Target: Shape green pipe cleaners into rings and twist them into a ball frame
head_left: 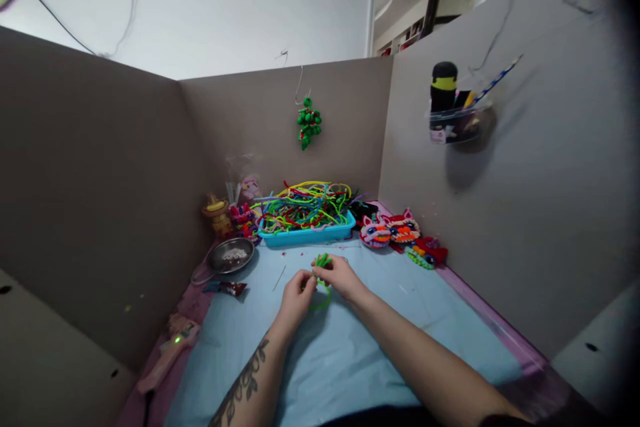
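Observation:
A bright green cord (323, 259), bunched at its top, is pinched between my two hands above the blue cloth (400, 347). Below the fingers, a loop of the same cord hangs down. My left hand (299, 290) has its thumb and fingers closed on the lower part. Higher up and slightly to the right, my right hand (340, 273) grips near the bunched end. The fingers hide the exact spot where the strands meet. Just left of my left hand, a thin needle-like rod (279, 278) lies on the cloth.
Behind my hands stands a blue tray (310, 236) heaped with coloured cords. Colourful knotted figures (375, 233) lie right of it. To the left are a metal dish (231, 257), a small tube (227, 288) and a pink device (170, 353). Grey partitions (345, 127) surround the table.

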A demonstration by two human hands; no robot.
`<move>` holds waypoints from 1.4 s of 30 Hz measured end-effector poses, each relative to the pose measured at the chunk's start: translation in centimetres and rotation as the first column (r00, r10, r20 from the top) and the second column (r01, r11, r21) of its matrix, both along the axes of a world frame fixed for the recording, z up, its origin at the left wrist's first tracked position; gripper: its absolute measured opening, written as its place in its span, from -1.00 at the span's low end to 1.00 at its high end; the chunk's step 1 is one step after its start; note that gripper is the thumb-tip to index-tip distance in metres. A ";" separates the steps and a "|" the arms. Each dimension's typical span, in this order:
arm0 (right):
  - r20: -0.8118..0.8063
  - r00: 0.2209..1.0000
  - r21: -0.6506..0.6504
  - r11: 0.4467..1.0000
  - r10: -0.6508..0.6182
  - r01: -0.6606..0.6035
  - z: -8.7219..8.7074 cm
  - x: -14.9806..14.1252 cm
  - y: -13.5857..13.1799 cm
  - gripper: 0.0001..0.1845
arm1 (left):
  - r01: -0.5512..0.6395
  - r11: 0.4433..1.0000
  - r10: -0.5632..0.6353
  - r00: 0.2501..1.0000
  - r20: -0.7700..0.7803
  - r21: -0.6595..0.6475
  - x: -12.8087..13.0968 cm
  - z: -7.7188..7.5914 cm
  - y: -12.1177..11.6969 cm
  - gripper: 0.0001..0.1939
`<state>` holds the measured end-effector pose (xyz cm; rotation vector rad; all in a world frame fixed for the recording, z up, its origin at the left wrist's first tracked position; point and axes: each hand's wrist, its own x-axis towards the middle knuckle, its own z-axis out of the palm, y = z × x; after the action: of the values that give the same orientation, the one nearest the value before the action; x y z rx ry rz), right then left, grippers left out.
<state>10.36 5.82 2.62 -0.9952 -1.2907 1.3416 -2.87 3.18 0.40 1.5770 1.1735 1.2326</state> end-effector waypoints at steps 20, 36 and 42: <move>-0.167 0.985 0.098 0.993 -0.044 0.061 -2.6 -0.4 0.3 -0.68 | 0.030 0.994 -0.023 0.998 0.063 -0.109 0.1 -0.5 0.2 -0.76; -0.296 0.878 -0.115 0.926 -0.377 0.359 -5.0 2.6 3.5 -0.67 | -0.137 0.941 0.293 0.788 0.541 -0.310 -2.0 -0.2 1.5 -0.73; -0.307 0.879 -0.150 0.930 -0.366 0.335 -5.1 2.8 5.0 -0.66 | -0.072 0.922 0.303 0.744 0.595 -0.380 -2.0 -0.3 1.5 -0.80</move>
<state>13.15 10.83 -2.51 -0.9641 -0.7572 1.2261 -4.85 4.64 0.15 0.6791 1.0157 1.4567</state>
